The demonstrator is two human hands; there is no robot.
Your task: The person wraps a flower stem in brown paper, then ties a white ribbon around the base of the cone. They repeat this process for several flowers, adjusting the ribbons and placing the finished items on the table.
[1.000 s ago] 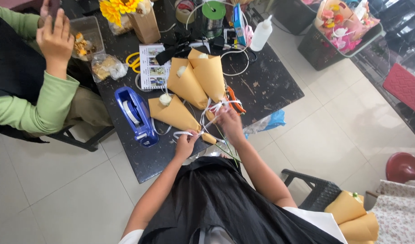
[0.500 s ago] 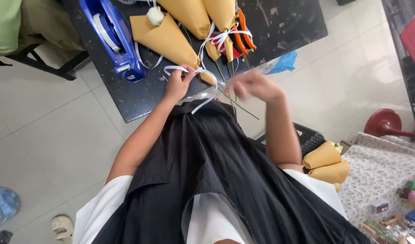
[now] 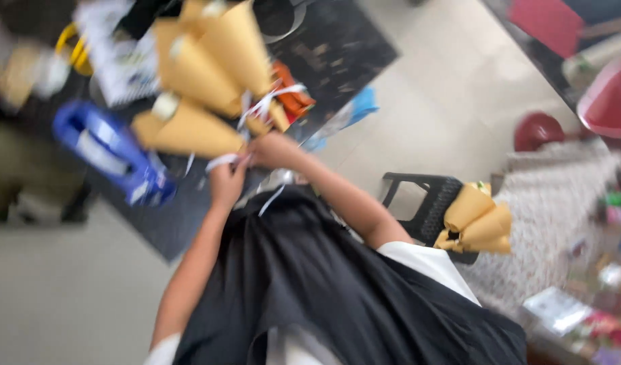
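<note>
My fingers on the left hand (image 3: 226, 184) are pinched narrow on a white ribbon (image 3: 222, 161), which runs up toward 12 o'clock to the tip of a tan paper cone (image 3: 188, 132). My right hand (image 3: 273, 149) sits just beside it at 2 o'clock, fingers curled in against the cone tips; the blur keeps me from telling whether they grip anything. More ribbon (image 3: 270, 101) loops around a second pair of tan cones (image 3: 222, 57) at 12 o'clock from my hands. All of this lies on the dark worktop (image 3: 168, 223). A blue tape dispenser (image 3: 111, 155) rests at 9 o'clock from my left hand, well apart. Something orange (image 3: 293, 98) shows just past the cones at 1 o'clock. At 3 o'clock, off the worktop, more tan cones (image 3: 479, 220) lie on a black stool (image 3: 425, 199).
</note>
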